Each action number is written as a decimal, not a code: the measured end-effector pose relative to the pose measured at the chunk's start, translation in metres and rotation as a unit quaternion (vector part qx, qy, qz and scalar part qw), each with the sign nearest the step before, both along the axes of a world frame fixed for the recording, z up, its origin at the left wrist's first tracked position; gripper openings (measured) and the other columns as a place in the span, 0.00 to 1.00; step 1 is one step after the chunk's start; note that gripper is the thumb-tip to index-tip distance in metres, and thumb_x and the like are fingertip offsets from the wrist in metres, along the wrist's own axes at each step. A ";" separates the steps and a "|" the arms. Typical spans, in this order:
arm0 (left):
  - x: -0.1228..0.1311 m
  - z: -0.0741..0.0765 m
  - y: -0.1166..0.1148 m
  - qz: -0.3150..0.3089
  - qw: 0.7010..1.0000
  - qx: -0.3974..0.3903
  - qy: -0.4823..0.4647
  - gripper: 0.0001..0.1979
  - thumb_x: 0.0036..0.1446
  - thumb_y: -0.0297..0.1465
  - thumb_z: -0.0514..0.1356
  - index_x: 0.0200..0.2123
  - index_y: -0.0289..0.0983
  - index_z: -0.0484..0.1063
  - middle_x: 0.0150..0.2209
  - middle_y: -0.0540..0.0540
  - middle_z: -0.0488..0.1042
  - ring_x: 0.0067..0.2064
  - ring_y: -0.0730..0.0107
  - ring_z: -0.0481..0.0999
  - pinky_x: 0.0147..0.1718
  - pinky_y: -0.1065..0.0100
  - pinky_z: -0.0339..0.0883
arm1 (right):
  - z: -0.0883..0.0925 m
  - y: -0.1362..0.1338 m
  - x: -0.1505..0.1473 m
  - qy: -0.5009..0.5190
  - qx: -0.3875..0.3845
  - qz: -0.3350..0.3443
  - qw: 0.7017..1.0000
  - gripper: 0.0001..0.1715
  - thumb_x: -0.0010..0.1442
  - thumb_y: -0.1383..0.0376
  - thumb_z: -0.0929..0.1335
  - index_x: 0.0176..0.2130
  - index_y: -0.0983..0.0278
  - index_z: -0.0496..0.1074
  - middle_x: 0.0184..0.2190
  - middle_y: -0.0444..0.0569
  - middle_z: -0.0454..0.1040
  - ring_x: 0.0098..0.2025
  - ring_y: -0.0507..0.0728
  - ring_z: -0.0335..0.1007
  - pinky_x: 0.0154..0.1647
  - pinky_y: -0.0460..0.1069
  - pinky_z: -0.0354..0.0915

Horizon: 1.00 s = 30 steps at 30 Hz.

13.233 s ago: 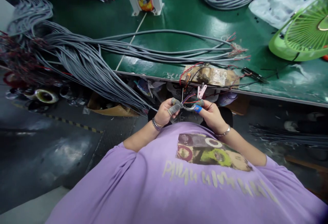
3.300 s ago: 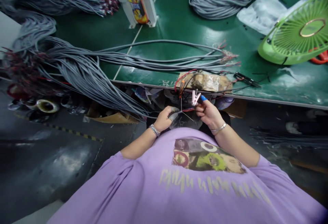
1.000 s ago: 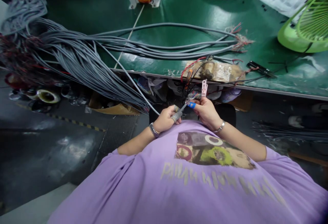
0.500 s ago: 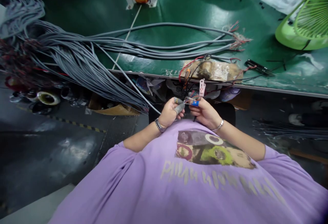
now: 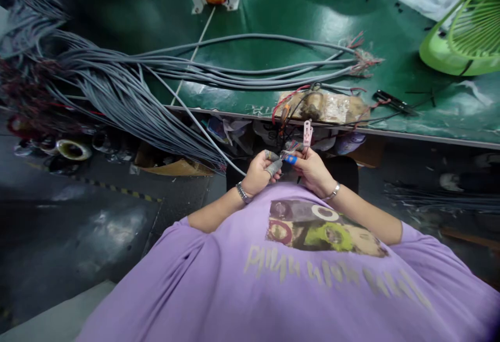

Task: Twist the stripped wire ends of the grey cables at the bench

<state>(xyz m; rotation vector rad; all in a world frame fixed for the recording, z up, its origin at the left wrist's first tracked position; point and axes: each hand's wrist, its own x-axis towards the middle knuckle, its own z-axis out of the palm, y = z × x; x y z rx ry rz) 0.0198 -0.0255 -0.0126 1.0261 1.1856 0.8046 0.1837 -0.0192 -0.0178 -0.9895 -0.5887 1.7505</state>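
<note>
Close to my chest, below the bench edge, my left hand (image 5: 262, 171) pinches the end of a grey cable (image 5: 203, 131) with thumb and finger wrapped in grey tape. From that end, thin coloured wires (image 5: 289, 149) fan out. My right hand (image 5: 311, 171), with blue tape on one digit, is closed on these wires right beside the left fingertips. Just above the right hand stands a pink clip (image 5: 308, 133). The far part of the cable runs up left to a big bundle of grey cables (image 5: 105, 89). Individual wire tips are too small to make out.
On the green bench (image 5: 265, 19) lie several grey cables with frayed ends (image 5: 363, 63). A taped block (image 5: 328, 107) sits at its front edge, near a black tool (image 5: 394, 102). A green fan (image 5: 464, 39) stands right. Below are a cardboard box (image 5: 175, 165) and tape rolls (image 5: 73, 149).
My right hand has shifted slightly left, its blue-taped digit coming nearer the left fingertips. The left hand has barely moved, and the cables on the bench look the same.
</note>
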 end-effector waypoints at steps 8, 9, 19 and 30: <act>0.000 0.001 0.008 -0.008 0.999 -0.024 -0.027 0.23 0.48 0.46 0.69 0.38 0.36 0.69 0.22 0.55 0.71 0.19 0.81 0.68 0.17 0.78 0.62 | 0.001 0.000 0.008 0.073 0.005 0.049 0.996 0.28 0.39 0.65 0.81 0.35 0.62 0.65 0.21 0.33 0.58 0.17 0.42 0.43 0.15 0.40 0.37; 0.001 0.002 0.010 -0.009 0.999 -0.029 -0.033 0.24 0.46 0.47 0.70 0.38 0.36 0.70 0.23 0.54 0.72 0.20 0.79 0.70 0.18 0.77 0.64 | 0.001 0.000 0.008 0.066 0.010 0.047 0.997 0.28 0.40 0.65 0.81 0.35 0.62 0.65 0.21 0.33 0.57 0.17 0.42 0.43 0.15 0.40 0.37; 0.009 0.004 0.029 0.005 0.994 0.066 -0.092 0.22 0.37 0.40 0.77 0.29 0.33 0.73 0.27 0.52 0.75 0.27 0.80 0.69 0.30 0.74 0.64 | -0.002 -0.001 0.011 0.036 0.013 0.038 0.999 0.27 0.40 0.66 0.80 0.34 0.62 0.64 0.22 0.34 0.62 0.17 0.42 0.44 0.16 0.41 0.37; -0.002 -0.006 0.023 0.000 0.916 0.359 0.181 0.10 0.49 0.32 0.68 0.35 0.37 0.74 0.39 0.43 0.80 0.38 0.66 0.77 0.42 0.65 0.69 | -0.003 -0.003 0.008 0.048 0.022 0.053 0.997 0.22 0.41 0.70 0.74 0.37 0.62 0.68 0.25 0.39 0.66 0.20 0.45 0.51 0.17 0.42 0.40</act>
